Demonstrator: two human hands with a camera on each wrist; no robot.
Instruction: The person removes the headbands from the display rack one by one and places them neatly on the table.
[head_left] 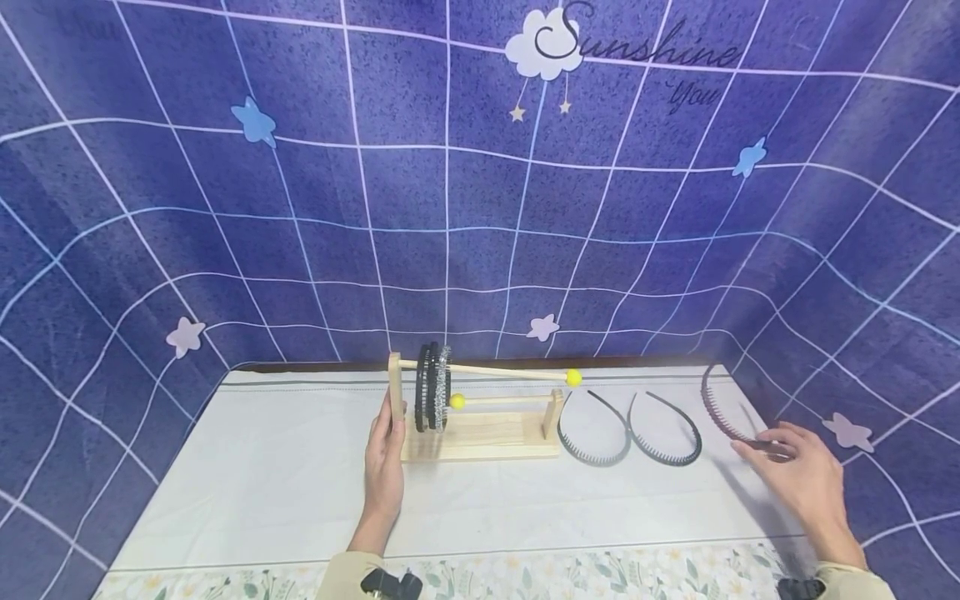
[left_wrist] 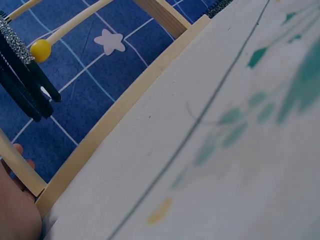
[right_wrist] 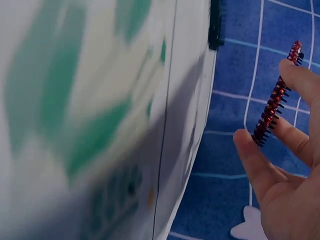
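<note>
A wooden headband stand (head_left: 480, 450) has two yellow-tipped rods. Several headbands (head_left: 424, 387), black ones and a glittery silver one (head_left: 442, 387), hang near the left end of its upper rod. My left hand (head_left: 385, 458) grips the stand's left upright (head_left: 396, 392); in the left wrist view, fingertips (left_wrist: 19, 148) show behind that post. Off to the right, my right hand (head_left: 810, 479) pinches a dark toothed headband (head_left: 720, 417) by one side, raised over the table. In the right wrist view this headband (right_wrist: 272, 105) looks beaded and red, with black teeth.
Two more toothed headbands, one greyish (head_left: 596, 458) and one dark (head_left: 675, 458), lie side by side between the stand and my right hand. A white cloth with a floral front border covers the table (head_left: 285, 483). Blue gridded fabric (head_left: 480, 200) rises behind and at both sides.
</note>
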